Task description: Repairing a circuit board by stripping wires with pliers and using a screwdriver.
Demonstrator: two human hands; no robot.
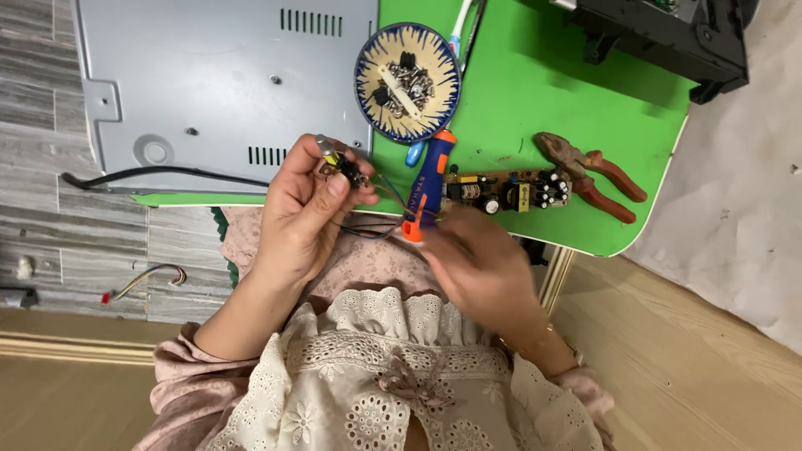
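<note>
My left hand (305, 213) pinches a small electronic part (341, 163) with thin wires trailing from it toward my right hand. My right hand (480, 263) is blurred, held just below the table's front edge, its fingers curled at those wires (386, 205); its grip is unclear. A blue and orange screwdriver (428, 184) lies on the green table (535, 92) just above that hand. Beside it sits a brown circuit board (507, 192) with black capacitors.
Rust-coloured pliers (589, 171) lie right of the board. A blue patterned dish (407, 81) holds screws and small parts. A grey metal device cover (209, 75) fills the left, a black cable (159, 175) beneath it. A black device (668, 33) sits top right.
</note>
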